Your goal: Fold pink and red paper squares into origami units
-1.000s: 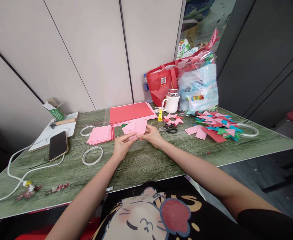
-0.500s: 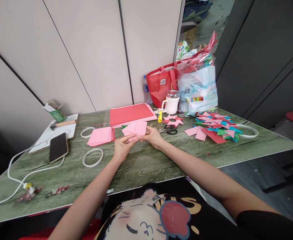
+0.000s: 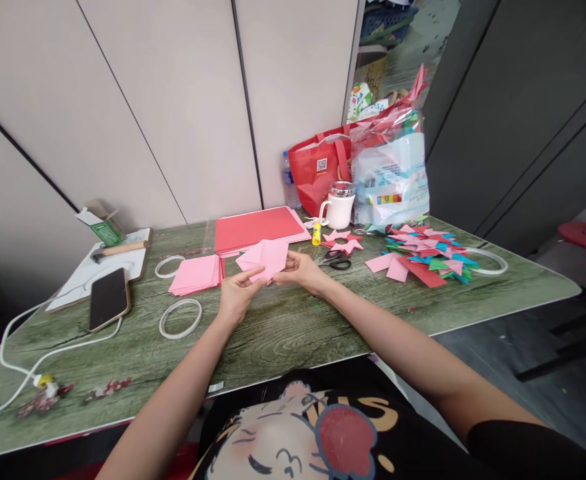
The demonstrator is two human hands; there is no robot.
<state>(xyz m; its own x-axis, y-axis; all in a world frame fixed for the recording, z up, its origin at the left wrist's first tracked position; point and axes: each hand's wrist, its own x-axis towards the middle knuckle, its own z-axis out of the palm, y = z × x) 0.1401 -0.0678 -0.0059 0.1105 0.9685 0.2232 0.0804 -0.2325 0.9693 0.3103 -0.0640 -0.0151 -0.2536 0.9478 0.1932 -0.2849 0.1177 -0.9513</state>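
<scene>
A partly folded pink sheet of paper (image 3: pixel 269 256) is held between my two hands, just above the green wood-patterned table (image 3: pixel 273 333). My left hand (image 3: pixel 237 293) pinches its lower left edge between thumb and fingers. On the other side my right hand (image 3: pixel 303 272) grips the lower right edge, fingers curled behind the paper. Left of the held sheet lies a stack of pink and red paper squares (image 3: pixel 197 275). Behind it are larger red sheets (image 3: pixel 253 230) with pink ones beneath.
To the right are black scissors (image 3: pixel 339 262), a glue stick (image 3: pixel 317 234), a star-shaped paper ring (image 3: pixel 343 241), a white mug (image 3: pixel 340 205) and a pile of folded papers (image 3: pixel 427 250). Tape rolls (image 3: pixel 181 319), a phone (image 3: pixel 109 300) with cable and a hammer (image 3: pixel 119 251) lie left.
The view has shifted slightly, so most things sit a little farther left. My hands keep hold of the pink paper, with the fingers slightly repositioned along its lower edge.
</scene>
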